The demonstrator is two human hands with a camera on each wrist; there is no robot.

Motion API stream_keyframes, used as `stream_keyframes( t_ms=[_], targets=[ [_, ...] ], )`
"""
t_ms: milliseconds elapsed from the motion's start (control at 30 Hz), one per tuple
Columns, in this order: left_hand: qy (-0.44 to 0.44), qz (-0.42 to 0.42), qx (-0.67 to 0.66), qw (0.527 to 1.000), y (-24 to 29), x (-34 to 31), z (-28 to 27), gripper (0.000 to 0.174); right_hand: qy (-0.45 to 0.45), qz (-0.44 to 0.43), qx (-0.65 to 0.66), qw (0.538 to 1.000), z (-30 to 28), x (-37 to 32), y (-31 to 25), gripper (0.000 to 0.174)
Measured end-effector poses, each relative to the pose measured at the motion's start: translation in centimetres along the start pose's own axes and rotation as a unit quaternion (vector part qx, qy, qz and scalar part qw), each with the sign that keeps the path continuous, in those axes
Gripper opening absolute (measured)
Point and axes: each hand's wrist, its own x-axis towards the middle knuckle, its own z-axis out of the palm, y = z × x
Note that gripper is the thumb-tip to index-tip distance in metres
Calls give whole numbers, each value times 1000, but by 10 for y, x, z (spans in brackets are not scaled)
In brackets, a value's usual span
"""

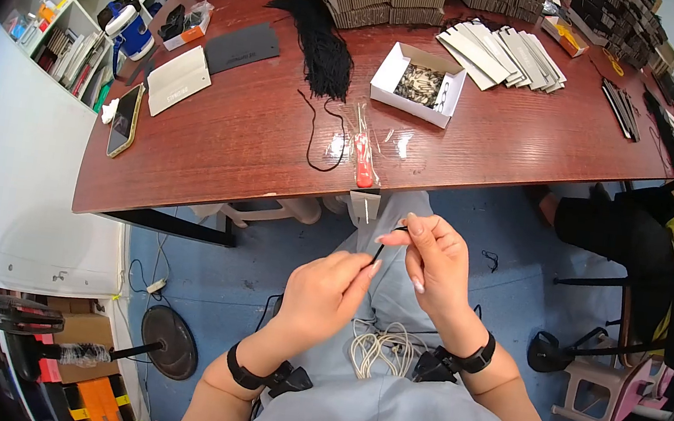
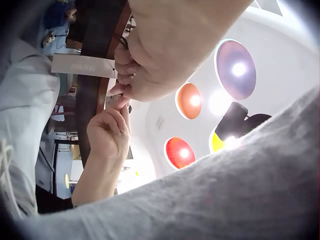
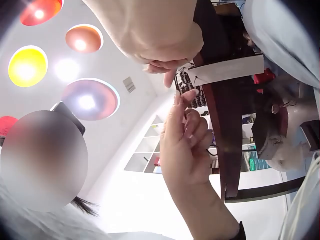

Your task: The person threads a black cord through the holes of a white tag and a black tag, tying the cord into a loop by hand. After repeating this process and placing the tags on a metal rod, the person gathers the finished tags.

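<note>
Hands meet just below the table (image 1: 228, 138) edge, over the lap. The left hand (image 1: 327, 289) has its fingers curled in, thumb and forefinger pinching the lower end of a thin black cord (image 1: 381, 250). The right hand (image 1: 432, 260) sits a touch higher and pinches the upper end between thumb and forefinger, its other fingers loosely bent. The cord runs short and taut between the two pinches, tilted up toward the right hand (it's thin, so the exact tip is hard to make out).

From the left wrist, the left hand (image 2: 165, 50) fills the top of the view with the right hand (image 2: 110, 132) meeting it fingertip to fingertip. From the right wrist it's the mirror: the right hand (image 3: 150, 35) close up, the left hand (image 3: 187, 145) reaching up to it.

Up on the table there's a white box (image 1: 389, 70) of small metal pieces, and left of it a thick black bundle (image 1: 324, 41) of strands. A red tool (image 1: 364, 163) lies near the front edge and a phone (image 1: 124, 119) at the far left. White cables (image 1: 379, 346) lie coiled on the lap, under the wrists.
</note>
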Motion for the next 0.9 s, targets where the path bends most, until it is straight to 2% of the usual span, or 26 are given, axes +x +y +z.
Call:
stream_keyframes(
  t_ms=[33, 67, 100, 133, 167, 200, 233, 267, 300, 333, 367, 400, 433, 467, 500, 533, 567, 700, 800, 867, 900],
  targets=[
    [-3, 42, 36, 998, 0, 0, 1, 8, -1, -40, -38, 998, 1, -1, 2, 14],
    [-4, 43, 36, 998, 1, 1, -1, 8, -1, -80, -75, 994, 0, -3, 4, 12],
    [-8, 68, 46, 997, 4, 1, -3, 9, -1, -80, -75, 994, -2, -4, 7, 12],
    [-12, 94, 57, 994, 5, 1, -6, 11, -12, -160, -208, 965, -4, -7, 10, 10],
    [-13, 94, 57, 994, 2, 3, -6, 11, -24, -236, -335, 912, -5, -7, 13, 8],
    [19, 129, 43, 991, -1, 5, -6, 15, -49, -272, -416, 866, -10, -8, 13, 6],
    [50, 163, 28, 985, -4, 7, -7, 21, -48, -271, -416, 867, -10, -9, 13, 6],
    [49, 162, 28, 985, -2, 7, -12, 21, -66, -245, -378, 890, -10, -10, 12, 6],
    [-29, 49, -71, 996, 5, 8, -21, 26, -83, -219, -339, 911, -9, -12, 11, 6],
    [-106, -66, -167, 978, 8, 9, -25, 32, -82, -218, -339, 911, -9, -14, 9, 6],
    [-107, -66, -167, 978, 6, 12, -26, 32, -94, -190, -266, 940, -8, -15, 7, 6],
    [-157, -123, -297, 934, 4, 16, -26, 34, -106, -160, -192, 963, -6, -17, 4, 6],
    [-203, -176, -420, 867, 2, 19, -25, 35, -105, -160, -192, 963, -5, -18, 1, 6],
    [-221, -166, -455, 846, -1, 21, -22, 29, -113, -126, -164, 972, -3, -18, -3, 6],
    [-222, -166, -456, 845, 0, 23, -21, 29, -120, -91, -135, 979, -2, -18, -5, 7],
    [-233, -183, -495, 817, 2, 26, -21, 26, -119, -91, -136, 979, -1, -16, -7, 7],
    [-243, -199, -533, 786, 3, 27, -21, 23, -130, -54, -103, 985, 0, -14, -8, 8],
    [-227, -199, -537, 787, -2, 26, -15, 17, -133, 50, -69, 987, -3, -10, -8, 12],
    [-225, -214, -528, 791, -11, 26, -13, 9, -142, 77, -38, 986, 1, -11, -7, 15],
    [-295, -238, -527, 760, -21, 29, -16, 4, -152, 103, -52, 982, 1, -11, -10, 15],
    [-296, -238, -527, 760, -27, 27, -12, 4, -164, 128, -67, 976, 1, -11, -11, 16]
  ],
)
